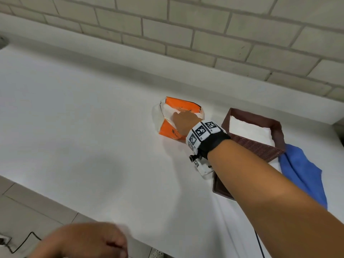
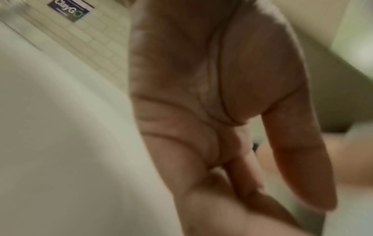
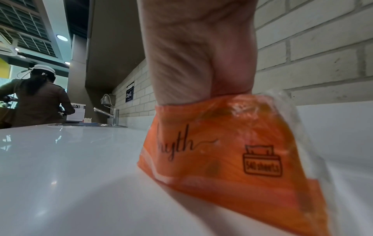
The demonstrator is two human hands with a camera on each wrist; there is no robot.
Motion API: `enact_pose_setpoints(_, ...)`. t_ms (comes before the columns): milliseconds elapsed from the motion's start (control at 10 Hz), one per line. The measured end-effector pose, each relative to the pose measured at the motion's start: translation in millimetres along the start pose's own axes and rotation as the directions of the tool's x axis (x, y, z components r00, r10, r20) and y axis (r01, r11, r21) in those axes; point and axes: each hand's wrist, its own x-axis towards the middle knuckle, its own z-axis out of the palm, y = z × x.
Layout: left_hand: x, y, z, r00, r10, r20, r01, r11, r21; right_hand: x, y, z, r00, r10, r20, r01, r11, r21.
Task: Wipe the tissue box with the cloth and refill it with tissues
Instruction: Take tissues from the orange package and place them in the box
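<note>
A glossy white counter (image 1: 93,118) runs along a wall of pale brick-pattern tile (image 1: 204,40), with grey floor tiles showing past its near edge. From the right wrist view, a sink with a chrome tap (image 3: 113,115) sits farther down the counter, a dark sign (image 3: 129,94) hangs on the tile, and a person in a dark top and white head covering (image 3: 36,99) stands with their back turned under a gridded ceiling with round lights.

The sign reads "ClayG" before blur swallows the rest. The orange plastic tissue pack (image 1: 178,118) carries black script ending in "yth" and a small tissue-box pictogram marked "540 sheets".

The right hand (image 1: 184,121) reaches forward from a bare, outstretched arm banded at the wrist with a black strap and black-and-white square markers. Its fingers disappear into the pack's torn-open top among white tissues, so whether they are pinching sheets or merely pushed in cannot be told. The pack stands on the counter near the wall.

Just right of the pack sits the tissue box (image 1: 270,125), dark brown with a striped side, open on top and showing white tissue inside. Its brown lid (image 1: 221,190) lies flat on the counter nearer the person, partly under the forearm. A blue cloth (image 1: 301,174) lies crumpled against the box's right corner.

The left hand (image 1: 83,241) hangs at the counter's near edge, fingers loosely curled, holding nothing.
</note>
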Motion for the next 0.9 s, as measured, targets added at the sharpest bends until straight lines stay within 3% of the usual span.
enact_pose_setpoints(100, 8, 21, -42, 0.982, 0.183, -0.048, -0.187, 0.977, -0.106, 4, -1, 8, 0.999, 0.019, -0.032, -0.015, 0.993, 0.116)
enact_pose_setpoints(200, 32, 58, -80, 0.884, 0.221, -0.413, -0.283, 0.955, -0.094, 4, -3, 11, 0.999, 0.031, -0.042, -0.025, 0.990, 0.140)
enact_pose_setpoints(300, 64, 93, -124, 0.773, 0.128, -0.622, -0.165, 0.986, -0.002, 0, -2, 12, 0.998, 0.017, -0.061, -0.010, 0.994, 0.111)
enact_pose_setpoints(400, 102, 109, -159, 0.704, -0.026, -0.710, -0.008, 0.999, -0.045, -4, 1, 7, 0.999, -0.023, -0.044, 0.027, 0.996, 0.081)
enact_pose_setpoints(600, 156, 98, -190, 0.623, -0.193, -0.758, 0.092, 0.981, -0.174, -5, 0, 7, 0.996, -0.028, -0.080, 0.038, 0.992, 0.120)
enact_pose_setpoints(800, 166, 96, -188, 0.594, -0.161, -0.788, -0.024, 0.976, -0.217, 1, -8, 15, 0.994, 0.034, -0.103, -0.020, 0.991, 0.132)
enact_pose_setpoints(900, 161, 99, -184, 0.599, -0.228, -0.768, -0.070, 0.940, -0.333, 2, -5, 16, 0.991, 0.056, -0.125, -0.033, 0.984, 0.177)
